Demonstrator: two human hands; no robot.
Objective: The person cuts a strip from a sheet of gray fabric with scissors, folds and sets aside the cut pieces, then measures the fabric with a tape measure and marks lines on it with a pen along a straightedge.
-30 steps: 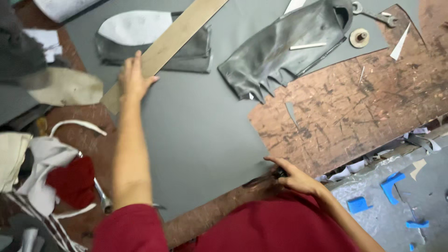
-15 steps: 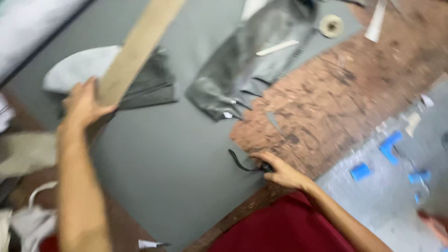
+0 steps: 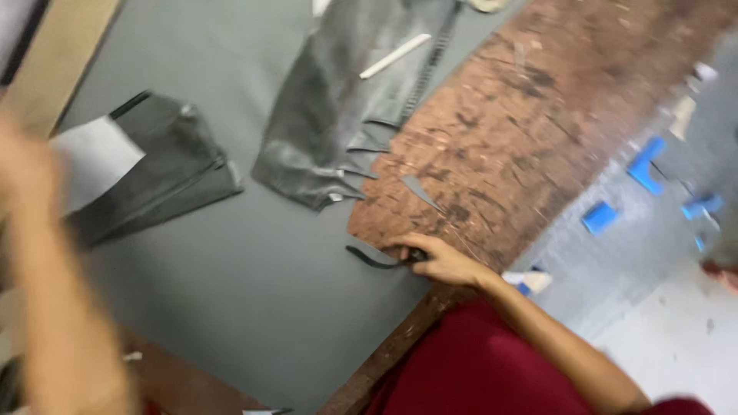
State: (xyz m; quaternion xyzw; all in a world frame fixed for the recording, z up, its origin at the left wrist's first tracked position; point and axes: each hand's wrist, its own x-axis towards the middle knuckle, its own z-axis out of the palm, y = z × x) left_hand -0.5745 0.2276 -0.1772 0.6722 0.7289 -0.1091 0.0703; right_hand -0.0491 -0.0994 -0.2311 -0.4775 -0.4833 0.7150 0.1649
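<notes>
— What has changed in the last second?

— My right hand [image 3: 442, 260] has slid along the near edge of the grey sheet [image 3: 254, 269], and its fingers are curled tight round a dark, curved cutting tool [image 3: 377, 259] whose tip lies on the sheet where it meets the bare brown worktop [image 3: 538, 131].

— And your left hand [image 3: 27, 165]?

— It has lifted off the long wooden straightedge [image 3: 54, 69] and is a blur at the left, so I cannot tell whether its fingers are spread or closed.

— What does that tell you?

— I judge the ruling is done and the cut is in hand, with the sheet flat on the worktop, beneath the crumpled grey piece [image 3: 346, 115] and the folded one [image 3: 154, 177].
</notes>
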